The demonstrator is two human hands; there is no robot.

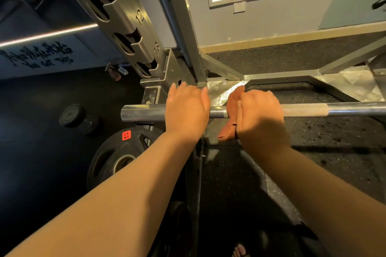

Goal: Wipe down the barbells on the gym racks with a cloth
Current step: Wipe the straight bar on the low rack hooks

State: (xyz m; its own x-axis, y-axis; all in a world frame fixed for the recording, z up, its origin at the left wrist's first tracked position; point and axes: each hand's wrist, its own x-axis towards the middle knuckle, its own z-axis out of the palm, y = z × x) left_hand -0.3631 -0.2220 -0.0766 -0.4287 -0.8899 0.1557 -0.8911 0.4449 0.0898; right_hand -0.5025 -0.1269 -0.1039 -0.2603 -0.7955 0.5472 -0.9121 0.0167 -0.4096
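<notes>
Right hand (261, 115): the fingers (270, 96) are curled over the bar and closed on the cloth; I cannot see the tips.
Left hand (187, 110): the fingers (183, 89) are almost straight and lie on top of the bar, gripping nothing.
Cloth (234, 102): orange-brown, folded over the bar, between the two hands.
Bar (355, 108): it lies across in front of me, low beside the rack (125, 27); its left end carries no plate.
Progress: I judge the wiping is underway near the left end. Whether the long right part is already wiped, I cannot tell. I see no other bars.
</notes>
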